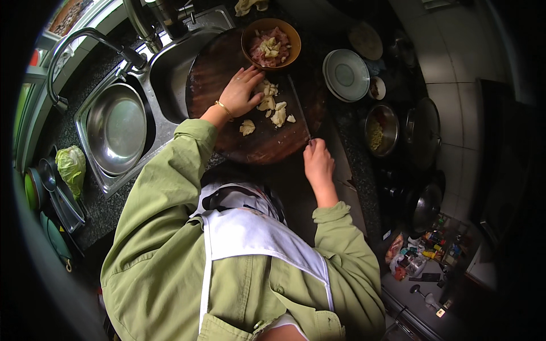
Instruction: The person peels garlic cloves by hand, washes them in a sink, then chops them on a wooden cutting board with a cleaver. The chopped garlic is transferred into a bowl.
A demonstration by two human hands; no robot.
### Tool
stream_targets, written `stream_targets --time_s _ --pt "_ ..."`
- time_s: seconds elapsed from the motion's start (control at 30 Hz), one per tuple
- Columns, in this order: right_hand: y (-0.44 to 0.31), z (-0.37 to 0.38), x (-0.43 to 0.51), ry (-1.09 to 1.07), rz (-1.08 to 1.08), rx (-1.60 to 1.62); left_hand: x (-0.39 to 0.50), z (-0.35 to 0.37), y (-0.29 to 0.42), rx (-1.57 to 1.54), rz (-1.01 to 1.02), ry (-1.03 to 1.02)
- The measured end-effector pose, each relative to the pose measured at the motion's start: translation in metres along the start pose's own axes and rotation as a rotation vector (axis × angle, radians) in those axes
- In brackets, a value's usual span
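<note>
My left hand (244, 91) lies over the left side of a round dark wooden chopping board (260, 147), its fingers spread beside pale chopped pieces (279, 115) that look like ginger or garlic. One separate piece (247, 127) lies nearer to me. My right hand (319, 164) grips the handle of a knife (300, 104) at the board's right edge. The blade points away from me, its narrow edge seen from above, to the right of the pieces. An orange-brown bowl (294, 51) at the board's far side holds raw sliced meat (258, 49) with pale pieces on top.
Left of the board is a steel sink (170, 81) with a faucet (91, 32) and a steel basin (117, 128). A leafy cabbage (71, 168) lies further left. To the right stand stacked plates (345, 74), a small white bowl (377, 88), a steel bowl (394, 140) of chopped food and dark pans.
</note>
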State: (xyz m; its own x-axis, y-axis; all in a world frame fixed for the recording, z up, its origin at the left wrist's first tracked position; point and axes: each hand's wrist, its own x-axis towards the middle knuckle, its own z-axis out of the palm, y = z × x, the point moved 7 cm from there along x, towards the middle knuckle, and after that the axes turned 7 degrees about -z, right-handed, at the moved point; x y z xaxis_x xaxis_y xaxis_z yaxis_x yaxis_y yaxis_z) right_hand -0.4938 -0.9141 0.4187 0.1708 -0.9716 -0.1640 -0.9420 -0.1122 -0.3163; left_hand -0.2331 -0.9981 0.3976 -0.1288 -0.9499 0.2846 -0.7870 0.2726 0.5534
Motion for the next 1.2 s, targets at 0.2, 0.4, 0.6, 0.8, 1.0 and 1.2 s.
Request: stream_targets --time_s 0.2,0.4,0.6,0.8,1.0,1.2 --pt "-0.029 0.023 0.003 -0.115 -0.066 0.002 0.004 0.011 0.019 -0.061 0.034 -0.337" --pt "-0.061 0.025 -0.029 -0.039 -0.218 0.273 -0.053 -0.016 0.019 -0.147 -0.048 -0.186" --pt "-0.038 0.008 -0.022 -0.140 -0.178 0.353 -0.064 -0.005 0.064 0.178 -0.232 -0.027" --pt "-0.059 0.002 0.003 0.027 -0.480 0.265 -0.061 -0.004 0.048 0.089 -0.268 0.057" --pt "-0.094 -0.013 0.007 -0.116 -0.550 -0.008 -0.070 -0.031 0.029 -0.077 -0.314 0.259" --pt "-0.099 0.022 0.027 0.025 -0.633 -0.028 -0.065 -0.023 0.034 -0.139 -0.304 0.185"
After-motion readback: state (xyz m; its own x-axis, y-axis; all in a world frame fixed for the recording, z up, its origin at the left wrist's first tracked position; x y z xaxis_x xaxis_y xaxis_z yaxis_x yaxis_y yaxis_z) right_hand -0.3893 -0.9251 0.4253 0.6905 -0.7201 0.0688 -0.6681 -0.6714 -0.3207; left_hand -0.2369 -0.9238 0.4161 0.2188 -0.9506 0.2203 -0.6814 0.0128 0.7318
